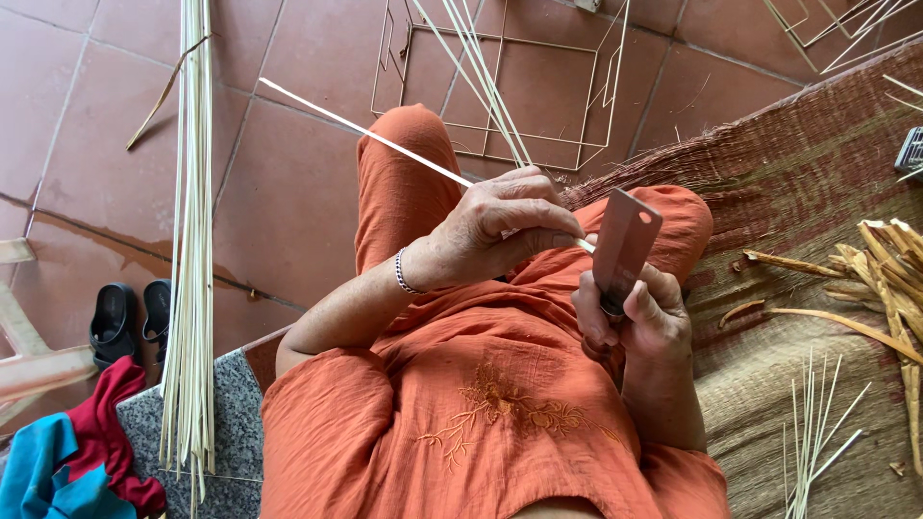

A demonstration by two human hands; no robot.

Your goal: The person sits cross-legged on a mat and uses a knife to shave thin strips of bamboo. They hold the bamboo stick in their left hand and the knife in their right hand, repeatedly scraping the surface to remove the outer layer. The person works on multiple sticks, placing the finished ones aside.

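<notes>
My left hand [505,226] pinches a long pale bamboo strip [370,136] that runs up and to the left over my orange-clad knee. My right hand [635,317] grips the handle of a flat metal blade [625,240], held upright with a small hole near its top. The strip's near end meets the blade's edge between both hands. A beaded bracelet [404,274] sits on my left wrist.
A bundle of long bamboo strips [192,250] lies on the left over the tiled floor. A wire frame [500,96] rests ahead. A woven mat [817,192] on the right carries bamboo scraps [885,279] and thin slivers [812,423]. Black sandals [130,322] and cloths [77,452] lie lower left.
</notes>
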